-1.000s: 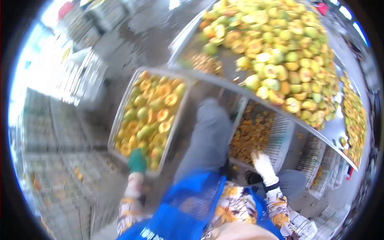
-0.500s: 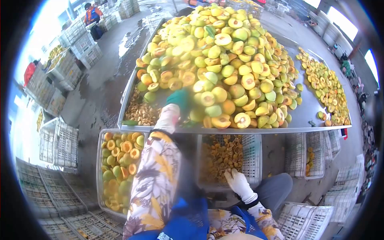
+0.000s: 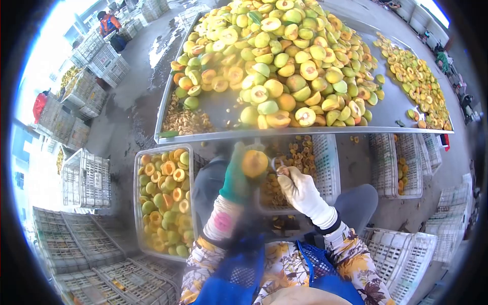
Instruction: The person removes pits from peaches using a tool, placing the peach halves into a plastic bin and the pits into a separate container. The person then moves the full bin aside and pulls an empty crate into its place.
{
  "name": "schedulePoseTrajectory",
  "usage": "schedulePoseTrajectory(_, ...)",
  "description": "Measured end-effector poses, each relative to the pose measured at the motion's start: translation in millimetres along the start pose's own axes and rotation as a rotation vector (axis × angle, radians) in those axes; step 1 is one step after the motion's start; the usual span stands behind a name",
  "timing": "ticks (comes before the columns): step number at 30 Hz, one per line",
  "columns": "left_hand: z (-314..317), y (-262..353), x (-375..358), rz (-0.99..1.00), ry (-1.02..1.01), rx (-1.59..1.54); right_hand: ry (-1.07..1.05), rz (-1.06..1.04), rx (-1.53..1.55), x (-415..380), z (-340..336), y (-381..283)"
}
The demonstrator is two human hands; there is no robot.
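- The peach half (image 3: 254, 162) sat in my left hand (image 3: 236, 175), cut face up, held in the air just below the table edge (image 3: 305, 131) and above my lap.
- My left fingers, in a green glove, were clamped around that half from the left side.
- My right hand (image 3: 300, 188), in a white glove, was just beside the fruit; its fingers were closed on a small metal tool (image 3: 277, 163) whose tip was near the half. I could not tell whether it touched.
- Under both hands stood a white crate (image 3: 325, 168) holding orange pieces.
- To my left a grey bin (image 3: 137, 203) was filled with peach halves.
- The table above carried a big pile (image 3: 284, 61) of yellow-green peaches, with a heap of pits (image 3: 185, 121) at its near left corner.
- 1 person in orange (image 3: 108, 23) stood far off among stacked crates.
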State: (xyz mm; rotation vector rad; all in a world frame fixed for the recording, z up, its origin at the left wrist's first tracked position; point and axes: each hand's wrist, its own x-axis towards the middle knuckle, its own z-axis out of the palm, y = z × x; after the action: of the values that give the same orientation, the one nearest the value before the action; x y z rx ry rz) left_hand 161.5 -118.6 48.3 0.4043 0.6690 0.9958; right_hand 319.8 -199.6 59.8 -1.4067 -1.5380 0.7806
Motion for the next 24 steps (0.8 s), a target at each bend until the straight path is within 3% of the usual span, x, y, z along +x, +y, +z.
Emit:
schedulePoseTrajectory(3,2,-8,-12,-0.086,0.008,0.015,-0.019,-0.083,-0.138,-9,2,-19)
schedulePoseTrajectory(6,-4,-21,-7,0.026,-0.137,0.049,0.005,-0.073,-0.166,-9,10,-22)
schedulePoseTrajectory(9,-24,-41,6,0.199,-0.051,0.242,0.017,0.017,-0.049,-8,17,-16)
schedulePoseTrajectory(12,-31,-52,9,0.530,-0.026,0.603,-0.228,0.519,0.226,-3,7,-32)
schedulePoseTrajectory(14,-28,-58,10,0.648,0.009,0.662,-0.091,0.163,0.042,-7,16,-15)
schedulePoseTrajectory(15,-25,-60,8,0.591,0.021,0.568,-0.024,-0.017,-0.051,-10,20,-8)
schedulePoseTrajectory(16,-21,-62,6,0.537,0.038,0.471,-0.017,-0.018,-0.129,-14,22,-4)
schedulePoseTrajectory(18,-8,-59,-7,0.236,0.056,0.113,-0.005,-0.022,-0.285,-18,23,-4)
schedulePoseTrajectory(22,-21,-73,-4,0.245,0.038,0.106,-0.076,0.015,-0.347,-20,18,-4)
schedulePoseTrajectory(24,-22,-78,-5,0.158,0.079,-0.077,-0.089,0.030,-0.345,-21,20,-1)
